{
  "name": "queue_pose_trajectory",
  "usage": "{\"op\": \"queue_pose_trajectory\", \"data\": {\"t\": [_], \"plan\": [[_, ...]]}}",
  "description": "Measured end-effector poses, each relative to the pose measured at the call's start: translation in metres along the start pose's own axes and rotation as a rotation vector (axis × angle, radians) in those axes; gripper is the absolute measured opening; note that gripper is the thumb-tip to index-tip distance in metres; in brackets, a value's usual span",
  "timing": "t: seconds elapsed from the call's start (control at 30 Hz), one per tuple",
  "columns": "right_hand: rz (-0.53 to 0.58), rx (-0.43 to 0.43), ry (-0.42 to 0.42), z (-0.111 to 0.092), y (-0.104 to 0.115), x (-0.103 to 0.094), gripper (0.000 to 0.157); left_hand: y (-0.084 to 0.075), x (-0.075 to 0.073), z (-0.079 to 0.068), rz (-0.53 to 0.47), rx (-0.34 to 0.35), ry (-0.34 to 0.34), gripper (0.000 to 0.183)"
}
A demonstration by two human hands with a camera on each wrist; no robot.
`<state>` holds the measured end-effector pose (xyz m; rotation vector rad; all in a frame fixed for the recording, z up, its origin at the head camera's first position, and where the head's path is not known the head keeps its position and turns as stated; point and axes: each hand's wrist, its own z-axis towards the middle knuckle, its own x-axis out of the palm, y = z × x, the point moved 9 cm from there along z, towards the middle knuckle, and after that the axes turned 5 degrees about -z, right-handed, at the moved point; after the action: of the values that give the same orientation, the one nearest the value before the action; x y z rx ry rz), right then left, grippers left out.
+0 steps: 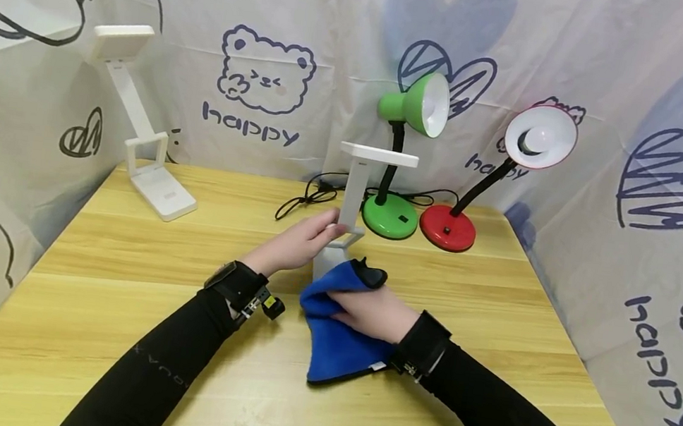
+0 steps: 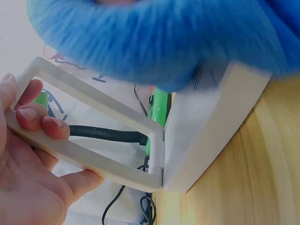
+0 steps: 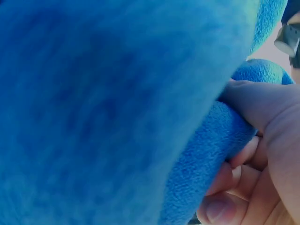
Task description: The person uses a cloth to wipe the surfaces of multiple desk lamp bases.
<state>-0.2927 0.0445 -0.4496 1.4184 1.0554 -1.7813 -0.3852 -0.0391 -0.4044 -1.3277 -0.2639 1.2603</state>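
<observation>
A white desk lamp (image 1: 353, 193) stands near the middle of the table, its flat head level at the top. My left hand (image 1: 296, 243) grips its arm, and in the left wrist view the fingers (image 2: 35, 115) curl round the white open frame (image 2: 93, 98) above the base (image 2: 213, 136). My right hand (image 1: 377, 313) holds a bunched blue cloth (image 1: 340, 355) with a dark edge against the lamp's base. In the right wrist view the thumb and fingers pinch folds of the cloth (image 3: 197, 164), which hides much of the base.
A second white lamp (image 1: 159, 190) stands at the back left. Behind the held lamp are a green lamp (image 1: 390, 215) and a red lamp (image 1: 448, 227). A black cord (image 1: 311, 199) lies by the back edge. Patterned curtains (image 1: 348, 50) enclose the wooden table (image 1: 117, 271).
</observation>
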Motion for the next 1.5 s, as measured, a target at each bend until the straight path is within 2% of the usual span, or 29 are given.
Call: {"op": "queue_pose_trajectory", "data": {"t": [0.17,0.37,0.57,0.7,0.83,0.9,1.0,1.1,1.23,1.33,1.4,1.5], "plan": [[0.082,0.061,0.047,-0.015,-0.017,0.004,0.023,0.0,-0.001,-0.001,0.016,-0.002,-0.006,0.022],[0.068,0.077,0.072,-0.018,-0.02,0.007,0.021,-0.001,0.001,-0.002,0.012,-0.002,0.003,0.022],[-0.041,0.007,0.04,0.003,0.0,0.003,0.023,-0.001,0.001,-0.003,-0.005,0.008,0.013,0.023],[-0.095,-0.019,-0.023,0.021,0.013,-0.003,0.024,0.0,0.0,-0.002,-0.002,0.016,0.018,0.023],[-0.125,-0.01,-0.108,0.034,0.024,-0.008,0.027,0.0,0.0,-0.003,-0.01,0.01,0.015,0.024],[-0.141,0.029,-0.132,0.039,0.026,-0.009,0.03,-0.001,0.0,-0.003,-0.01,0.005,0.012,0.025],[-0.157,0.15,-0.132,0.041,0.024,-0.008,0.035,-0.005,-0.001,-0.004,-0.003,-0.005,0.005,0.024],[-0.162,0.274,-0.116,0.041,0.019,-0.007,0.035,-0.021,-0.002,-0.007,-0.002,-0.009,0.011,0.022],[-0.15,0.331,-0.126,0.049,0.016,-0.008,0.031,-0.036,-0.004,-0.01,-0.01,-0.008,0.026,0.023],[-0.165,0.36,-0.158,0.057,0.01,-0.009,0.021,-0.035,-0.004,-0.01,-0.014,-0.012,0.03,0.023],[-0.171,0.392,-0.191,0.062,0.003,-0.009,0.013,-0.029,-0.003,-0.009,-0.015,-0.017,0.024,0.022],[-0.166,0.432,-0.254,0.066,-0.006,-0.011,0.025,-0.016,-0.001,-0.005,-0.004,-0.018,0.009,0.019]]}}
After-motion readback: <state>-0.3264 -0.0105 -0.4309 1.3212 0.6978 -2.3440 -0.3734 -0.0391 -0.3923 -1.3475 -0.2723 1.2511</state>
